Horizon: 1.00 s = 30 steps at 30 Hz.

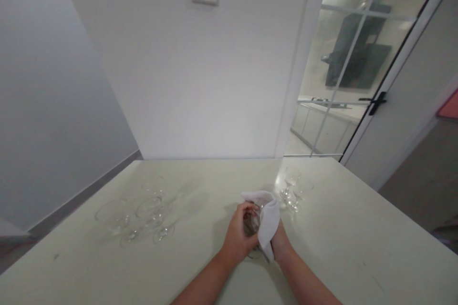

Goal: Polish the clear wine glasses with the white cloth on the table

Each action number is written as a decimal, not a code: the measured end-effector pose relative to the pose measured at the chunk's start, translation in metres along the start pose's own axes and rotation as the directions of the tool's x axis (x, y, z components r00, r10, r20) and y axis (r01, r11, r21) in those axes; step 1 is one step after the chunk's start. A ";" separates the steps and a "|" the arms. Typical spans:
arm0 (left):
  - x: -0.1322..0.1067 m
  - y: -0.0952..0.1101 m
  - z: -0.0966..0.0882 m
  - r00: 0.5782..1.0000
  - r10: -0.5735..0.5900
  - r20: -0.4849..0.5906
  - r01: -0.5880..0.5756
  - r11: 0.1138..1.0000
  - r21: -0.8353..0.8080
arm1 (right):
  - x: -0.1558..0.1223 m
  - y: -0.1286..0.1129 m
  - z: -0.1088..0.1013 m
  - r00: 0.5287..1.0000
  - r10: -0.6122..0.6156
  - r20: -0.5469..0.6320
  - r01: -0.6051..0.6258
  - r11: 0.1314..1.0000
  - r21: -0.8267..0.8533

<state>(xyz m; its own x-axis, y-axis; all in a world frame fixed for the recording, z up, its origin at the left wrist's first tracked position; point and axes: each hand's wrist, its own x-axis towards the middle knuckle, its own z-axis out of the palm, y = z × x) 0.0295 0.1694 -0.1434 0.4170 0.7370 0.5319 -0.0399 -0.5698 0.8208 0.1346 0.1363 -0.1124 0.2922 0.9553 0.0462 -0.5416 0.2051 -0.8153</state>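
At left on your white table (pixel 200 267), clear glasses (pixel 149 209), near centre, your left hand (pixel 239 233) grasping one upright glass (pixel 252 223), white cloth (pixel 269 223) against its right side, your right hand (pixel 281 243) clutching that cloth, farther right, stemmed glasses (pixel 292 177).

No text, label, brand or number can be read.

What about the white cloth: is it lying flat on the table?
No, the right hand holds the cloth up against a glass.
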 end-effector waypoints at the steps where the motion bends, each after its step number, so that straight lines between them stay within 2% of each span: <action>1: 0.000 -0.001 0.000 1.000 0.028 -0.004 -0.028 1.000 0.013 | 0.000 0.001 -0.002 1.000 -0.002 -0.014 0.002 1.000 0.006; 5: 0.003 -0.002 -0.003 0.987 0.159 -0.023 -0.155 0.982 0.108 | -0.001 0.004 -0.008 0.995 -0.003 -0.096 0.006 0.999 0.033; 9: 0.005 0.003 -0.007 0.993 0.112 0.026 -0.115 0.975 0.192 | -0.002 0.000 -0.005 0.999 0.022 -0.028 -0.019 0.996 0.090; 15: 0.001 0.004 -0.007 0.997 0.078 -0.025 -0.076 0.994 0.073 | -0.004 -0.005 0.001 1.000 0.028 0.006 -0.028 0.999 0.039; 17: 0.001 0.001 -0.007 0.996 0.086 -0.004 -0.084 0.989 0.119 | -0.004 -0.003 0.000 1.000 0.015 0.025 -0.015 0.999 0.030; 21: 0.006 0.001 -0.009 0.985 0.172 0.006 -0.167 0.946 0.279 | -0.004 0.000 0.000 1.000 0.028 -0.011 -0.028 1.000 0.012; 24: 0.010 0.005 -0.012 0.990 0.137 -0.018 -0.122 0.931 0.343 | -0.006 -0.001 -0.002 0.999 0.043 0.022 -0.043 0.999 -0.003; 27: 0.008 0.007 -0.013 0.996 0.088 0.019 -0.090 0.955 0.281 | -0.007 -0.003 -0.004 0.999 0.021 0.044 -0.021 1.000 -0.007; 30: 0.002 0.005 -0.009 0.997 -0.008 0.075 0.002 0.997 0.081 | -0.006 -0.006 -0.005 1.000 0.008 -0.011 -0.008 0.999 -0.034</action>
<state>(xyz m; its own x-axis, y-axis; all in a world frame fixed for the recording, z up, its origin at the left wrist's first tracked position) 0.0221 0.1713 -0.1359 0.4844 0.7122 0.5080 0.0345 -0.5958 0.8024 0.1400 0.1287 -0.1102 0.2968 0.9543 0.0334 -0.5165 0.1899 -0.8350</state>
